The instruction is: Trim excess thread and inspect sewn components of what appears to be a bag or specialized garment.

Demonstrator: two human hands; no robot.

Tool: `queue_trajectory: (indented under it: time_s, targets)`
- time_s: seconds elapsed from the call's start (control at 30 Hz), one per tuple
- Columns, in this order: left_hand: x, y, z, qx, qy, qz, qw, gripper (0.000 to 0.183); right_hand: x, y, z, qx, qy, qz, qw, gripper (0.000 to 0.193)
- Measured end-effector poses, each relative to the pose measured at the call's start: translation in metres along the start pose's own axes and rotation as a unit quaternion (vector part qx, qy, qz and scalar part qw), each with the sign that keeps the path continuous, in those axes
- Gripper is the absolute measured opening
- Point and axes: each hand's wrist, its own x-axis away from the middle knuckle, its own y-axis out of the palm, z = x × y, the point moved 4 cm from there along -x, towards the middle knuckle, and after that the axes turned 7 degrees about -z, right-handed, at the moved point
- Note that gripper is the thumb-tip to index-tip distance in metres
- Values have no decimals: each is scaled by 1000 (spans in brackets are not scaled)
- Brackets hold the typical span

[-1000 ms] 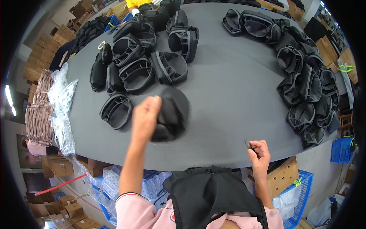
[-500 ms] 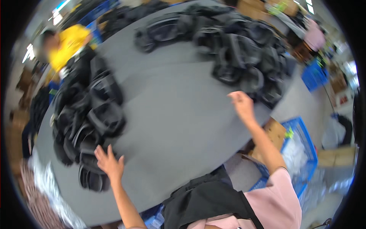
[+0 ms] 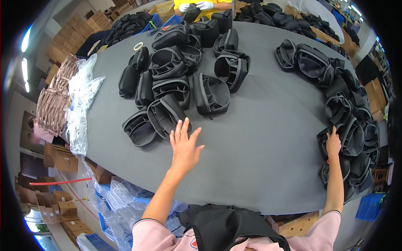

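While the left hand (image 3: 184,148) hangs over the grey tabletop (image 3: 259,163) just left of the centre of the frame, its fingers are spread well apart and grasp nothing. Its fingertips overlap, in this view, the lower right edge of a black, open-topped fabric pouch with grey trim and inner dividers (image 3: 164,113); whether they touch it cannot be told. That pouch leans against a similar black fabric pouch with a rounded rim (image 3: 140,129) on its left, at the lower end of the cluster that fills the upper left of the table.

At the right of the frame, the right hand (image 3: 333,146) reaches onto a dark fabric pouch (image 3: 322,140) at the left edge of a long, crowded row of pouches. One finger points up the frame; I cannot tell whether the others are closed on anything.

A pale yellow ring (image 3: 138,46) and crumpled clear plastic bags (image 3: 81,100) lie toward the upper left. At the top edge, white-gloved hands (image 3: 204,5) of a yellow-clad co-worker hold a small black pouch (image 3: 191,13).
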Motion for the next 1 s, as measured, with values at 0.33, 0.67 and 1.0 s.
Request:
queue_trajectory:
  time_s: [0.33,0.67,1.0]
  targets:
    - [6,10,63,162,175,32,971,51,80,-71,-45,-261,-82,10,962,30]
    - [49,61,123,169,315,-68,931,60,252,-103,-196,-550,-328,-38,767,31]
    - [59,56,109,0,319,-33,947,35,338,-39,-178,-761,137,-290,564,25]
